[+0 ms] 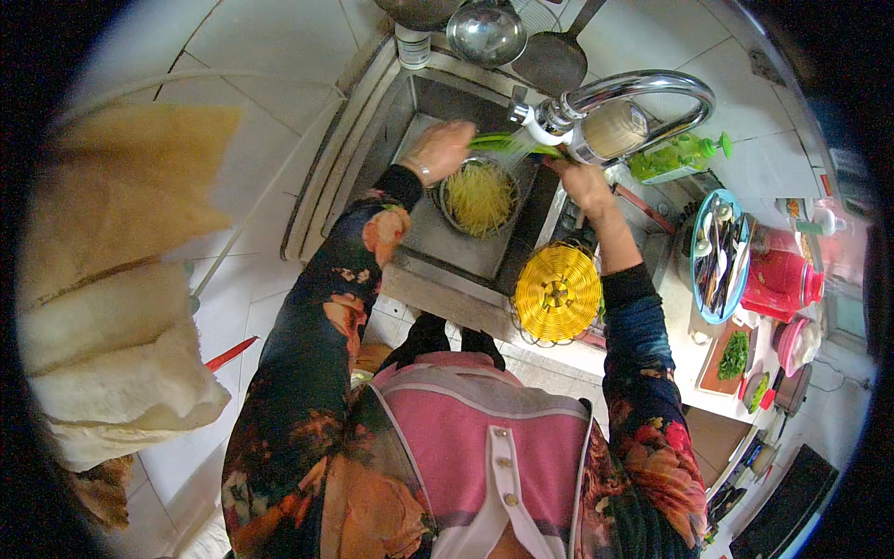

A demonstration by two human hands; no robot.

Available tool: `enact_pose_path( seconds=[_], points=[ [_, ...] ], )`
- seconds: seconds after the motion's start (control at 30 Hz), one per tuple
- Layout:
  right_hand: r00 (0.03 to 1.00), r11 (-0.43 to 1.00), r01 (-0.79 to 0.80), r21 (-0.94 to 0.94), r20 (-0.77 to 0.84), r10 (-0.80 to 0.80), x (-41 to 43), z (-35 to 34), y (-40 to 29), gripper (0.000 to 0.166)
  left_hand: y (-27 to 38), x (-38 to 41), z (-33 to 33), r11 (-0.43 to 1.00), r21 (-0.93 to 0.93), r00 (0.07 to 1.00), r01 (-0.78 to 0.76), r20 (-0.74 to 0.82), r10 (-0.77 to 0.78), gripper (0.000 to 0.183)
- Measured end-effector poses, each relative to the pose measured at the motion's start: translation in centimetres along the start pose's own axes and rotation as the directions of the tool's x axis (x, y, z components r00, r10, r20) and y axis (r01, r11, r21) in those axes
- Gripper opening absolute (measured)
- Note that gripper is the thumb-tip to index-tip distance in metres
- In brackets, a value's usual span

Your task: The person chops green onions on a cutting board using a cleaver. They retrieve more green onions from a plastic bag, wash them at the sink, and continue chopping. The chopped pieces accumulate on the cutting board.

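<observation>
Green stalks (513,142), probably a vegetable, stretch between my two hands over the sink (447,255). My left hand (441,148), slightly blurred, grips their left end. At their other end, my right hand (585,183) holds them beside the faucet. Water sprays from the chrome faucet (552,122) down by the stalks. Below them, a round metal bowl (515,209) of pale yellow shreds (480,197) stands on the sink's bottom. A yellow woven basket (559,292) is near my right forearm, at the sink's front right edge.
A ladle (487,33) and a dark spatula (555,61) hang behind the sink. Right of the faucet is a green soap bottle (670,159). Farther right are a blue basket of utensils (719,255) and a cutting board (714,374) with chopped greens (734,355).
</observation>
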State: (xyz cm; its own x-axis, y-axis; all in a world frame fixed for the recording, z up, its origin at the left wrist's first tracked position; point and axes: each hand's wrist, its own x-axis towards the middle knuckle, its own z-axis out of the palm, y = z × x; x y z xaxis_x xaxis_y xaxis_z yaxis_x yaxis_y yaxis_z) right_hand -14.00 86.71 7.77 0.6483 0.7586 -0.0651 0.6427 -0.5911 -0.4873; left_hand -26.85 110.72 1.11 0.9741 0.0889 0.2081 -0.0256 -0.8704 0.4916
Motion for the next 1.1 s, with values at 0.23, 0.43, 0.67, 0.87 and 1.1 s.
enact_pose_path(
  seconds=[0.23, 0.43, 0.67, 0.87, 1.1],
  points=[
    [0.941, 0.794, -0.338, 0.505, 0.204, 0.27, -1.4, -2.1, 3.4, 0.027, -6.8, -7.1, 1.7, 0.959, 0.135, 0.953, 0.25, 0.143, -0.268, 0.018],
    [0.906, 0.732, -0.416, 0.54, 0.317, 0.281, -1.8, -2.6, 5.1, 0.026, -8.7, -9.6, 2.7, 0.83, 0.392, 0.716, 0.397, 0.434, -0.547, 0.059],
    [0.931, 0.732, -0.293, 0.615, 0.358, 0.071, -0.8, 2.7, 0.0, 0.029, 2.8, -2.7, -2.5, 0.981, 0.138, 0.99, 0.139, 0.006, -0.141, 0.103],
    [0.846, 0.272, -0.503, 0.821, 0.532, -0.043, 1.2, 3.4, -1.7, 0.028, 2.1, 0.8, -0.5, 0.988, -0.136, 0.978, 0.077, 0.203, -0.049, 0.039],
    [0.764, 0.695, -0.41, 0.59, 0.638, -0.091, 2.4, 3.4, 0.4, 0.021, -0.7, -1.5, -2.8, 0.99, -0.098, 0.992, 0.106, 0.073, -0.099, 0.022]
  ],
)
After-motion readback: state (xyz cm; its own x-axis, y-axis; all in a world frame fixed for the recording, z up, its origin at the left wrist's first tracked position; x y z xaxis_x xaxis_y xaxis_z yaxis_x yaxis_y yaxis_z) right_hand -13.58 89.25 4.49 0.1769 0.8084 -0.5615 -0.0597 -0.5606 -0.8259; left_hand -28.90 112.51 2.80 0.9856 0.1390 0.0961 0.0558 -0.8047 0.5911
